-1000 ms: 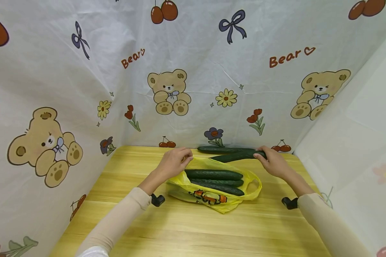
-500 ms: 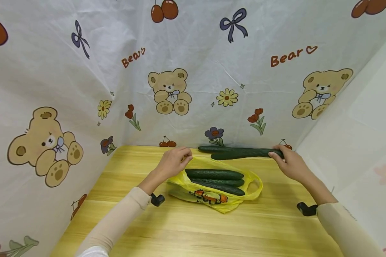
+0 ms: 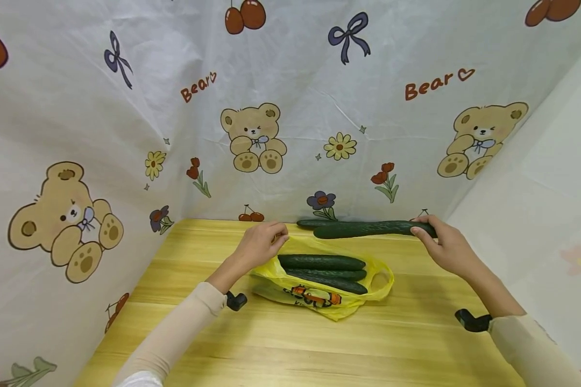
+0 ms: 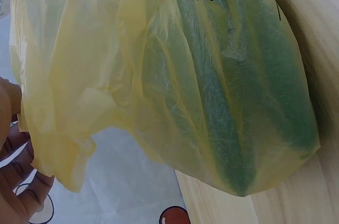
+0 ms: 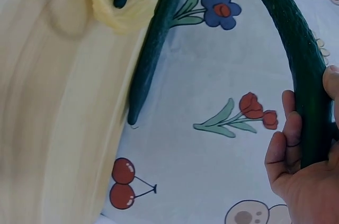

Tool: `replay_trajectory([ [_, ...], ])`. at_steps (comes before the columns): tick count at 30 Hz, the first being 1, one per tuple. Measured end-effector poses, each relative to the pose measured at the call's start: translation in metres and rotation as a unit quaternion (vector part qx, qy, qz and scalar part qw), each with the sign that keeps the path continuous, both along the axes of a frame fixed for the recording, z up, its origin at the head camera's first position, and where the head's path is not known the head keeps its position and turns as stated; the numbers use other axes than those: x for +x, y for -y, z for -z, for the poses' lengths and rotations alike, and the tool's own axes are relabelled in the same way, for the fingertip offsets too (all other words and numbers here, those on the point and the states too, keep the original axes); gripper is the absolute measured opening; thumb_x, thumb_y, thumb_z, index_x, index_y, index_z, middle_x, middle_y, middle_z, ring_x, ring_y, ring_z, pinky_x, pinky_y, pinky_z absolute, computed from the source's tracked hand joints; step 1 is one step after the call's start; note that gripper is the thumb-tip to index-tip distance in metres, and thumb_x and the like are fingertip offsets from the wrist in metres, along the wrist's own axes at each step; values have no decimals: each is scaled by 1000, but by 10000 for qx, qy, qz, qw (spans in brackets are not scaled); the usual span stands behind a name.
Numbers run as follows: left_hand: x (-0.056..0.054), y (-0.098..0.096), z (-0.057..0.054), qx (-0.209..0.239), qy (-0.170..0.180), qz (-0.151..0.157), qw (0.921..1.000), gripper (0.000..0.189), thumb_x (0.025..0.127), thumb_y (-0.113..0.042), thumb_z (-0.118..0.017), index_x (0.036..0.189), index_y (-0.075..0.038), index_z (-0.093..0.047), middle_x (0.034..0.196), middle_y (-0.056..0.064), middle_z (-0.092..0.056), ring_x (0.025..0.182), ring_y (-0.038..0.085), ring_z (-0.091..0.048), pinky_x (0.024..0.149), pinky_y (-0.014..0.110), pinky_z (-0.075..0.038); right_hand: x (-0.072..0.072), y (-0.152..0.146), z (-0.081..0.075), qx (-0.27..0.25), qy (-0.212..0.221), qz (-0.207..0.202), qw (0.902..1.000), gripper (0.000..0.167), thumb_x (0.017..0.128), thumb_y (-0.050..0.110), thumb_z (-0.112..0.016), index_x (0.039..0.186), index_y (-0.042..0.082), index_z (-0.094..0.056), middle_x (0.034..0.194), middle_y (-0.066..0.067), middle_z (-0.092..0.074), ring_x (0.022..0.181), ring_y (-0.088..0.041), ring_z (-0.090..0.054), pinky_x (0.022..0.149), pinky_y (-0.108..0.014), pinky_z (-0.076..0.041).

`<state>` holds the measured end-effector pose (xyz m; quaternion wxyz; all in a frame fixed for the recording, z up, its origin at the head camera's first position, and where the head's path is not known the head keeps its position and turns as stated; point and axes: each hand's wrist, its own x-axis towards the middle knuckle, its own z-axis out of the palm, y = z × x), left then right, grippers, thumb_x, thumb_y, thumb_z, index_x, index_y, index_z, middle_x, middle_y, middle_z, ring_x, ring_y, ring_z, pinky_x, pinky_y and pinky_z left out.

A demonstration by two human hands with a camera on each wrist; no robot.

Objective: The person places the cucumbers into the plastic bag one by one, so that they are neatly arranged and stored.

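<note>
My left hand (image 3: pixel 263 244) pinches the edge of a yellow plastic bag (image 3: pixel 336 312) that lies on its side. Through the thin yellow film the left wrist view shows green shapes, with my left fingers (image 4: pixel 37 187) at the bag's rim. Inside the bag's mouth lie several dark green cucumbers (image 3: pixel 321 263). Gripped at its right end by my right hand (image 3: pixel 447 244), another cucumber (image 3: pixel 358 230) points left, above and behind the bag. In the right wrist view, thumb and fingers wrap this cucumber (image 5: pixel 304 75). One more cucumber (image 5: pixel 151 60) lies along the table's back edge.
The wooden table (image 3: pixel 290 349) meets a white cloth wall (image 3: pixel 392 43) printed with bears, bows and fruit right behind the cucumbers. Further white walls rise at left and right. A black wrist mount (image 3: pixel 472 321) sits on the right arm, and another (image 3: pixel 236 301) on the left.
My right hand has moved to the right with its cucumber, whose left end now shows fully, out from behind the bag's edge. My left hand and the bag stay in place.
</note>
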<state>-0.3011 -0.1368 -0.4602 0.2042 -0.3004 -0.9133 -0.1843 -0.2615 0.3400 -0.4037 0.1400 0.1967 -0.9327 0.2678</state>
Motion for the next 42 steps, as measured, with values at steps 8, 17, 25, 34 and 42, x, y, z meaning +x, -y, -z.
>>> replay_trajectory([
  [8,-2,0,0,68,67,-90,9999,7,107,-29,-70,102,-26,-74,90,-11,-69,69,4,-52,59,24,-43,14,5,-11,-40,-126,-45,9999,34,114,24,-55,140,3,-59,137,-26,-68,114,-45,-69,86,-52,-59],
  [17,-3,0,-1,109,50,-37,9999,5,105,-27,-72,103,-23,-75,89,-10,-69,66,4,-51,57,23,-40,20,19,-10,-18,-315,-279,9991,31,112,22,-59,139,7,-63,135,-19,-71,103,2,-61,79,-25,-54],
  [25,-2,-1,-3,129,66,28,9999,6,106,-27,-71,102,-23,-75,87,-10,-68,65,4,-50,55,23,-39,17,35,4,74,-173,-443,9988,28,113,23,-59,134,6,-64,109,-14,-76,61,-3,-47,64,-28,-43],
  [34,-2,-1,-2,117,130,6,9998,7,107,-28,-70,103,-24,-74,90,-10,-70,67,3,-52,58,23,-42,13,53,27,193,-56,-491,9986,30,113,26,-58,136,7,-64,126,-14,-75,89,-17,-67,78,-38,-55],
  [42,-3,-1,-3,129,44,9,9999,7,106,-29,-71,102,-24,-74,89,-10,-69,67,4,-52,57,23,-41,6,71,39,71,-25,-631,9980,31,113,26,-58,135,6,-65,121,-13,-76,86,-15,-66,78,-39,-55],
])
